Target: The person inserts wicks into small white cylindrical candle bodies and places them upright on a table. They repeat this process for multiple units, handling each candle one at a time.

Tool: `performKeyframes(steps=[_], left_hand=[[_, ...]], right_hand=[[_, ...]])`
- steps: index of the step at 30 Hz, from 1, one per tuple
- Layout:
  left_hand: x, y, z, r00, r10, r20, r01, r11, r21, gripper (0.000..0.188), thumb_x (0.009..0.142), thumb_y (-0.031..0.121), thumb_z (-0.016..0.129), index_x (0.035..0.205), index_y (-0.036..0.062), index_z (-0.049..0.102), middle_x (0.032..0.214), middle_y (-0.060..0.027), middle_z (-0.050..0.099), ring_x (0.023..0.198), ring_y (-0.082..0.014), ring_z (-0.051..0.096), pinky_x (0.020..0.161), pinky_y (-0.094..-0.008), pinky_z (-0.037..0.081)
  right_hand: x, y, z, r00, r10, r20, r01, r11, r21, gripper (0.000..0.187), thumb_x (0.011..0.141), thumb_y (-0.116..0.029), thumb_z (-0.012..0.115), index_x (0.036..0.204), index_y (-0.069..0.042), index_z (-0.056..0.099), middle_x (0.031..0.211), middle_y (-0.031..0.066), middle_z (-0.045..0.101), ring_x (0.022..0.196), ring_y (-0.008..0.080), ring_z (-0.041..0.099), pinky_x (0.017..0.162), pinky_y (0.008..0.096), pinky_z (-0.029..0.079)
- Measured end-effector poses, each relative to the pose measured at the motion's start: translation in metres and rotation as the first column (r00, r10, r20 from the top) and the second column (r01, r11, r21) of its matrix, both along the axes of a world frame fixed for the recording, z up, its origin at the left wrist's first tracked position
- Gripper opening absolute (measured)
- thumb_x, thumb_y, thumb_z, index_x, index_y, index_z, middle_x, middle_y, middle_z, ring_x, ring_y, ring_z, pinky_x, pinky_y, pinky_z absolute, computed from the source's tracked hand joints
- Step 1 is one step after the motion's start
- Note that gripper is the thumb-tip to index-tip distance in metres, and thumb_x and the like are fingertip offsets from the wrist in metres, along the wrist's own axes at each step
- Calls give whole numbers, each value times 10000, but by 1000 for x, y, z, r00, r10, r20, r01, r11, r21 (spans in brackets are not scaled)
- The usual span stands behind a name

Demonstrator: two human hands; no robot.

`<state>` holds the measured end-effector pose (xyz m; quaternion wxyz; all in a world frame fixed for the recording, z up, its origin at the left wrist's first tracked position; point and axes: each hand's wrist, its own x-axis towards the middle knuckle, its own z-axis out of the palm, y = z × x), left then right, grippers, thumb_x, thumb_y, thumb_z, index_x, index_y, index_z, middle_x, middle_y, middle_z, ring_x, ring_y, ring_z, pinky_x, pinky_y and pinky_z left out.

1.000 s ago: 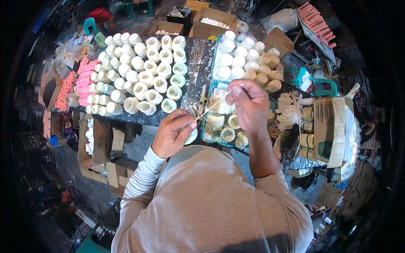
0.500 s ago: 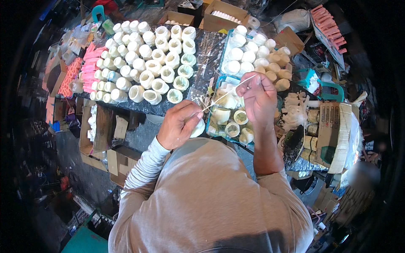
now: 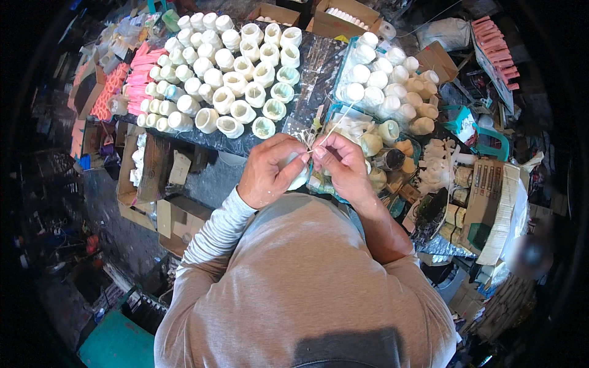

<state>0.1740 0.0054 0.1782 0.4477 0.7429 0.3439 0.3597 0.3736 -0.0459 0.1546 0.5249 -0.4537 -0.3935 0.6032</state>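
Note:
Close together in front of my chest, both hands are closed in a pinch. My left hand (image 3: 270,172) grips a bundle of thin pale strands (image 3: 302,136), whose loose ends stick up past the fingertips. My right hand (image 3: 343,167) pinches a white cord (image 3: 336,126) right beside it, and the cord's free end slants up to the right. The fingertips of the two hands nearly touch, so where cord and bundle meet is partly hidden. A pale rounded piece (image 3: 299,179) shows beneath my left hand, mostly covered.
Rows of whitish cup-shaped pieces (image 3: 234,83) stand on a table covered in black plastic (image 3: 313,67). Pink pieces (image 3: 142,67) lie at its left. White cylinders (image 3: 373,97) fill a tray to the right. Cardboard boxes (image 3: 481,202) flank the right side; another box (image 3: 153,184) is lower left.
My right hand has come down and left to meet the left hand, bringing the cord that was stretched between them. The whole view has shifted slightly.

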Motion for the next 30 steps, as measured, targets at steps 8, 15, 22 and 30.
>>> performKeyframes(steps=[8, 15, 22, 30], left_hand=[[-1, -4, -12, 1000, 15, -19, -16, 1000, -23, 122, 941, 82, 747, 1024, -5, 732, 979, -171, 724, 864, -350, 734, 767, -402, 580], [-1, -10, -18, 999, 34, -26, -35, 999, -33, 131, 937, 69, 726, 1039, -13, 724, 973, -175, 718, 861, -360, 727, 769, -408, 577], [-14, -13, -28, 993, 43, -106, -49, 997, -60, 146, 939, 69, 749, 1032, -35, 707, 948, -142, 729, 871, -282, 726, 817, -371, 566], [-41, -26, -77, 943, 294, 156, -60, 611, -790, 765, 724, -2, 956, 1385, 31, 573, 1094, -64, 657, 992, -173, 669, 899, -347, 581]], right_hand=[[-1, -1, -17, 975, 14, -221, -23, 999, -39, 98, 1087, -113, 644, 1079, -15, 652, 930, 34, 655, 836, 120, 599, 767, 304, 512], [-1, -2, -26, 943, 6, -331, -34, 996, -78, 106, 1097, -118, 631, 1133, -19, 643, 970, 52, 654, 878, 149, 603, 784, 325, 513], [-1, -6, -40, 922, -62, -382, 9, 990, -139, 103, 1100, -109, 622, 1165, -30, 631, 1006, 65, 668, 895, 159, 613, 828, 328, 533], [28, -25, -83, 899, -256, -356, 110, 917, -383, 282, 1045, -35, 670, 1323, 0, 636, 1024, 81, 712, 869, 149, 647, 821, 314, 564]])
